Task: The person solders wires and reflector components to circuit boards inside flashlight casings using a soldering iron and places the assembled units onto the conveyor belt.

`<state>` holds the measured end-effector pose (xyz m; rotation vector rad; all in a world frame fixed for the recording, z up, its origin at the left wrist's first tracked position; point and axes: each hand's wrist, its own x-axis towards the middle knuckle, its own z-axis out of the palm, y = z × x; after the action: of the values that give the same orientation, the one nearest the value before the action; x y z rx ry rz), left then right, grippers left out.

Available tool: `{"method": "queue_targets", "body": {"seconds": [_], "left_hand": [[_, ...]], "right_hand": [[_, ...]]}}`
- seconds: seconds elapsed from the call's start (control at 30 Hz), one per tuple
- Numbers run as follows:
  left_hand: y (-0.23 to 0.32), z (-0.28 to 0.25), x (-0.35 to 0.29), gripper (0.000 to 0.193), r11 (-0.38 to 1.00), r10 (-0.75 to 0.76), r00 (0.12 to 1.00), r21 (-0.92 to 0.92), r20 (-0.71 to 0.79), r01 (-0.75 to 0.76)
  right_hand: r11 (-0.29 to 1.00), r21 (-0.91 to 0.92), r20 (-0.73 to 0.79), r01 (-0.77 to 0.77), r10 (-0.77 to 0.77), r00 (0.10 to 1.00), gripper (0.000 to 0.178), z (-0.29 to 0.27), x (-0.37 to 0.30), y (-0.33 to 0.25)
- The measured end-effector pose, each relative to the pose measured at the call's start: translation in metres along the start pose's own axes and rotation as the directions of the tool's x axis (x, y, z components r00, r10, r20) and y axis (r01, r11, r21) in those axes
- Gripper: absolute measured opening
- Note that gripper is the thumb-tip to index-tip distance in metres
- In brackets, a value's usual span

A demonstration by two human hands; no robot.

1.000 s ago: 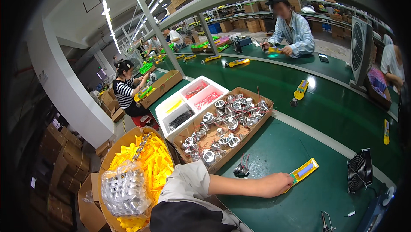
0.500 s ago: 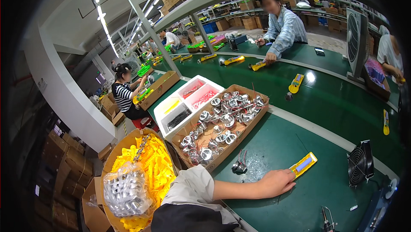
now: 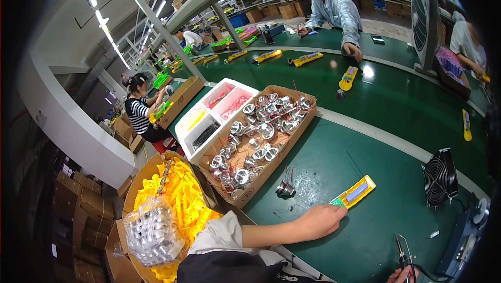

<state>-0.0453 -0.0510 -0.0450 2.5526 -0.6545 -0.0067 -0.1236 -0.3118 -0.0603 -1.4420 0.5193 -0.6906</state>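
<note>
My left hand [image 3: 319,222] reaches over the green bench with its fingers closed on the near end of a yellow flashlight housing half [image 3: 360,191]. A blue-purple cylindrical battery [image 3: 357,193] lies in the housing, and a small green circuit board [image 3: 338,202] shows beside my fingertips. At the lower edge my right hand [image 3: 402,274], partly cut off, has its fingers around a soldering iron [image 3: 402,256] whose tip points up. Left of the housing lies a silver-and-black lamp head [image 3: 285,189] with red and black wires.
A cardboard tray [image 3: 279,160] of silver reflectors stands beside a white foam box [image 3: 180,131] of wires. Yellow housings fill a carton [image 3: 130,199] at left. A small black fan [image 3: 440,178] and a blue machine with a reel [image 3: 462,244] stand right. Co-workers sit across the conveyor [image 3: 396,110].
My right hand has come into view at the soldering iron. The green board now shows beside my left fingers. A co-worker's hand has left a yellow piece on the conveyor. The whole view has shifted slightly.
</note>
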Motion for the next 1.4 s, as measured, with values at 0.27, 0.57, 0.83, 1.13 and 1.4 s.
{"method": "queue_targets", "body": {"seconds": [0.27, 0.57, 0.83, 1.13, 1.4], "left_hand": [[-0.028, -0.046, -0.03, 0.02, 0.876, -0.458, 0.756, -0.095, -0.467, 0.472], [-0.087, -0.072, -0.039, 0.029, 0.643, -0.728, 0.617, 0.018, -0.299, 0.766], [-0.092, -0.062, -0.029, 0.03, 0.589, -0.793, 0.581, 0.015, -0.186, 0.808], [-0.087, -0.061, -0.042, 0.016, 0.685, -0.728, 0.631, -0.299, -0.266, 0.664], [-0.091, -0.042, -0.049, 0.01, 0.57, -0.632, 0.675, -0.819, -0.38, 0.073]], "right_hand": [[0.999, 0.004, -0.058, -0.037, 0.037, 0.998, 0.011, 0.005, 0.0, -0.005], [0.998, 0.044, -0.04, -0.035, 0.037, 0.998, 0.012, 0.004, 0.0, -0.002], [0.999, 0.044, -0.041, -0.02, 0.022, 0.999, 0.01, 0.004, 0.002, -0.003], [0.998, -0.064, -0.036, 0.008, -0.01, 0.999, 0.011, 0.001, 0.002, -0.002], [0.997, 0.076, 0.025, 0.004, -0.006, 1.0, 0.02, -0.01, 0.007, 0.022]]}}
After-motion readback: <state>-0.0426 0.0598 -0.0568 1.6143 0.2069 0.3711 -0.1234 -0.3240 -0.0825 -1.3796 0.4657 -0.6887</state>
